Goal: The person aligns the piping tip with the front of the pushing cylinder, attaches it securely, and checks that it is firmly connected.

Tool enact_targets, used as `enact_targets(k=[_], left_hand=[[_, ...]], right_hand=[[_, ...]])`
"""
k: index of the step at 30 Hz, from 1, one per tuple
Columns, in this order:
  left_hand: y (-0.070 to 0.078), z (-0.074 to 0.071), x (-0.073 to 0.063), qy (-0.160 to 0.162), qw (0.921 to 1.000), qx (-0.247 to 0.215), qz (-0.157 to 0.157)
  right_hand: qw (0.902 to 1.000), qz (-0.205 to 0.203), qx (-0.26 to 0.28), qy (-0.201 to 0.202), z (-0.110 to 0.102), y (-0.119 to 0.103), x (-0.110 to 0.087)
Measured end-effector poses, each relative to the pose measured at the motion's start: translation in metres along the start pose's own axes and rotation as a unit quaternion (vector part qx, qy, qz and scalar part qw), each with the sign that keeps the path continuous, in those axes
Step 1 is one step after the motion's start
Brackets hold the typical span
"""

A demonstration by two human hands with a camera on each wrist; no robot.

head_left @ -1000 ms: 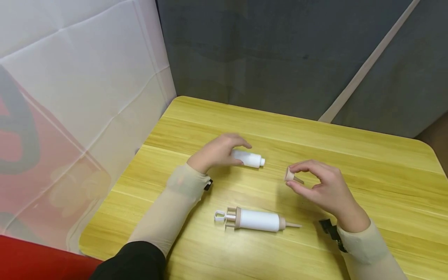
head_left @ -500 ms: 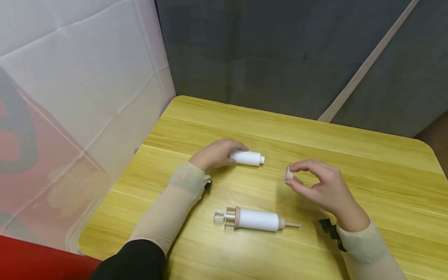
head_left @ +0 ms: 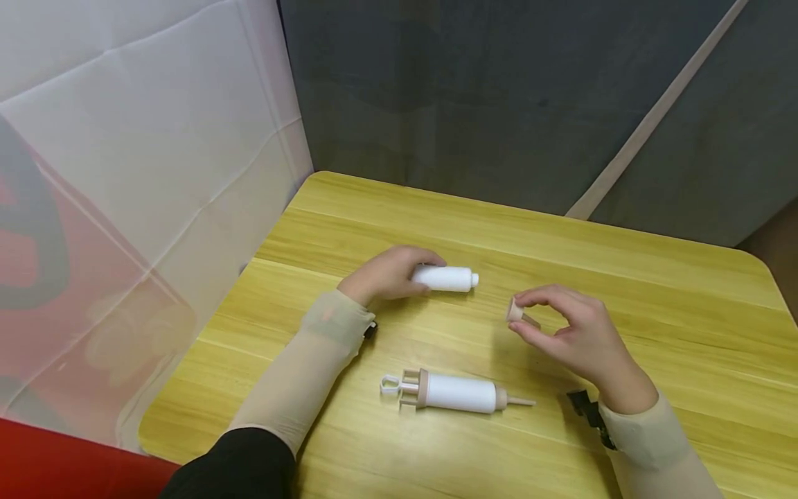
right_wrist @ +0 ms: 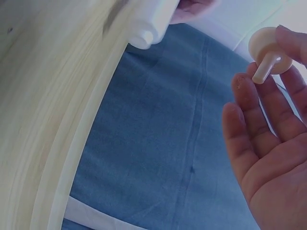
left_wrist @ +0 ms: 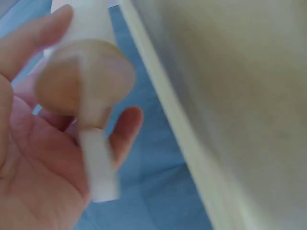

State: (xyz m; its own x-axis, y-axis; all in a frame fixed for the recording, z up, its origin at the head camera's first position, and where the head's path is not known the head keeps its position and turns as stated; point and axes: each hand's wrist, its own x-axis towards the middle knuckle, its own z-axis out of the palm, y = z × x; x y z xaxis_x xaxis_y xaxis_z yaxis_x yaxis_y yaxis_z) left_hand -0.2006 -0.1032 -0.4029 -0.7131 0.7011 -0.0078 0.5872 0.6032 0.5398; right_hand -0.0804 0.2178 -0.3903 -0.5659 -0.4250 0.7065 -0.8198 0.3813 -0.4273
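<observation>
A white toy syringe point(head_left: 447, 278) with a short white tip lies in my left hand point(head_left: 389, 274), whose thumb and fingers grip its rear. The left wrist view shows the syringe's round beige flange point(left_wrist: 120, 76) and a pale plunger handle point(left_wrist: 100, 165), blurred, among the fingers. My right hand point(head_left: 580, 333) pinches a beige nozzle point(head_left: 516, 310) between thumb and fingers, its wide mouth turned toward the syringe's tip. Nozzle and syringe are apart. In the right wrist view the nozzle's thin spout point(right_wrist: 266, 69) points back toward the palm.
Nearer the person, a second toy syringe point(head_left: 463, 393) lies on the wooden table point(head_left: 349, 443), with a beige nozzle on its right end and a plunger ring on its left. A grey cloth point(head_left: 467, 104) hangs behind the table, and a white printed cloth point(head_left: 174, 125) hangs at left.
My left hand has lowered slightly and closed round the syringe's rear. The syringe's tip has levelled and shifted a little right. The right hand and nozzle have stayed still.
</observation>
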Motion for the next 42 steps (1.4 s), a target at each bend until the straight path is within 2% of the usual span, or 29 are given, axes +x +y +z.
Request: enact_targets(k=[3,7,13,16,24,42], left_hand=[[0.008,-0.005,-0.003,0.026,0.9994,-0.001,0.021],[0.027,-0.015,-0.010,0.059,0.9961,-0.010,0.065],[0.055,-0.025,-0.024,0.090,0.9818,0.007,0.167],[0.065,-0.027,-0.029,0.097,0.9758,0.009,0.196],[0.080,-0.030,-0.036,0.100,0.9707,0.011,0.218],[0.080,-0.026,-0.035,0.085,0.9695,0.019,0.229]], right_hand=[[0.9999,0.008,-0.009,0.005,0.000,0.000,0.000],[0.9997,0.013,-0.016,0.013,-0.001,0.001,0.000],[0.9998,-0.002,-0.004,0.020,-0.001,0.001,0.002],[0.9996,0.000,-0.005,0.027,-0.001,0.001,0.002],[0.9992,0.011,0.003,0.037,-0.003,-0.001,0.003],[0.9992,-0.001,0.026,0.030,0.000,-0.003,0.005]])
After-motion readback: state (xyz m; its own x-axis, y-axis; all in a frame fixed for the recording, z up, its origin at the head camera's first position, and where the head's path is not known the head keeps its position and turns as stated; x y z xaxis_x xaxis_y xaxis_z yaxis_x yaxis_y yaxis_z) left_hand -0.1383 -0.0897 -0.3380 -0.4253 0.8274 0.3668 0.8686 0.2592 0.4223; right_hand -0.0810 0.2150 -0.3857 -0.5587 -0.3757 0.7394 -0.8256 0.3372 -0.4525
